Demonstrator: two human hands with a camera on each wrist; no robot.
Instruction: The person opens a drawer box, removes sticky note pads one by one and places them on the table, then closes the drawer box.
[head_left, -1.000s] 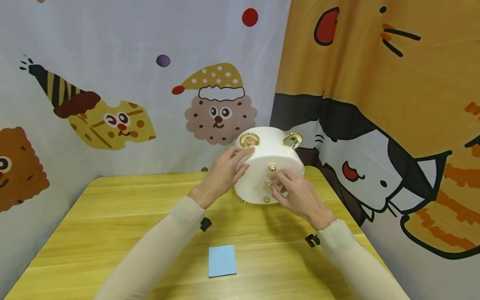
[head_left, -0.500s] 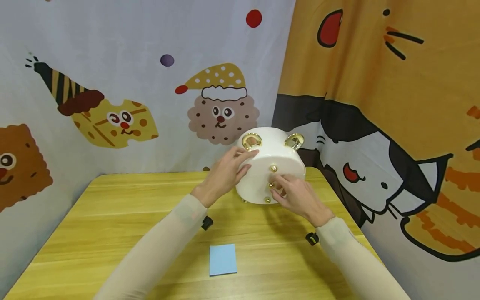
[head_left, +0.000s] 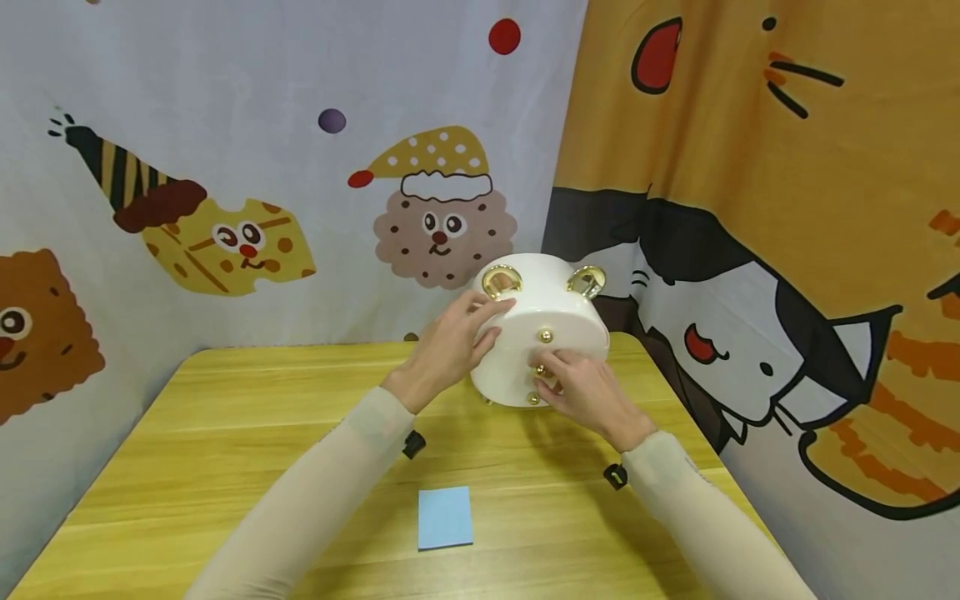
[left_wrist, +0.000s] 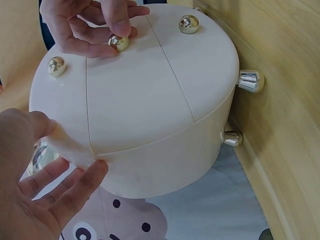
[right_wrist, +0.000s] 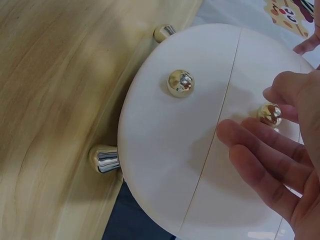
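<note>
A white, rounded drawer box (head_left: 510,358) with two gold bear ears (head_left: 501,282) and gold feet stands on the table. Three gold ball knobs run down its front, one on each section between thin seams. My right hand (head_left: 588,392) has its thumb and forefinger at the middle knob (right_wrist: 270,114), pinching it, with the other fingers lightly bent over the white front. My left hand (head_left: 450,337) rests on the box's upper left side, its fingers spread near an ear. In the left wrist view, its fingertips touch the edge of the front. All sections sit flush.
A pale blue square pad (head_left: 446,518) lies on the wooden table (head_left: 247,450) nearer the person. Behind the box hangs a cartoon-printed curtain (head_left: 262,83), close to the table's back and right edges.
My right hand has shifted slightly left, its fingertips closing in around the middle knob. The left hand and the box stay in place.
</note>
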